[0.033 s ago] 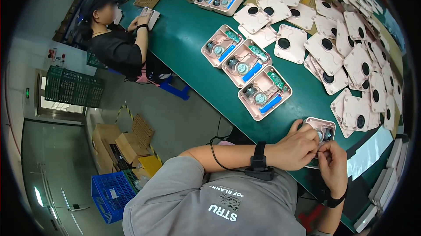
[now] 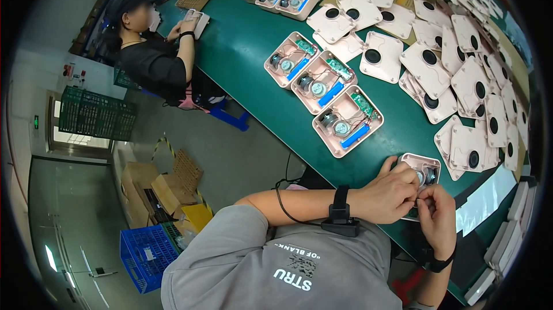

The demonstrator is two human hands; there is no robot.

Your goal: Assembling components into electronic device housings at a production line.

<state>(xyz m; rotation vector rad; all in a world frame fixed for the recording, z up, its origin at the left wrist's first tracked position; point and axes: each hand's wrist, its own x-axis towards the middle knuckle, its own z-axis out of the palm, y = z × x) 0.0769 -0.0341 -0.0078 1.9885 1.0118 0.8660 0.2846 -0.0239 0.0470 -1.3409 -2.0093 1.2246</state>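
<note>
Working position: both hands meet over one open pink housing [image 2: 425, 167] at the near edge of the green bench [image 2: 242, 50].
Left hand [image 2: 387, 195]: curled over the housing's near-left side, fingers bent in a pinch on something small inside; a black wrist strap [image 2: 341, 212] with a cord sits behind it.
Right hand [image 2: 438, 218]: fingertips closed in a pinch against the left hand's, just at the housing's rim; what they grip cannot be told.
Housing location: on the bench top, directly ahead of the person's chest, apart from the row of three open housings [image 2: 322, 88] further out.
Step in hand (judgement): fitting or dressing a small internal part, likely a wire or the round speaker-like piece, into the housing.
Next move calls for (judgement): a fine, steady pinch and a clear look inside; a back cover from the pile of covers [image 2: 455, 62] to the right seems the nearest match.
Hidden: most of the housing's interior is under the fingers.
Hard to make out: the held part itself is too small.
Cut off: far covers blur into the dark rim.
Nearby: a co-worker [image 2: 152, 56] sits at the bench's far left, hands on a separate pink piece.
</note>
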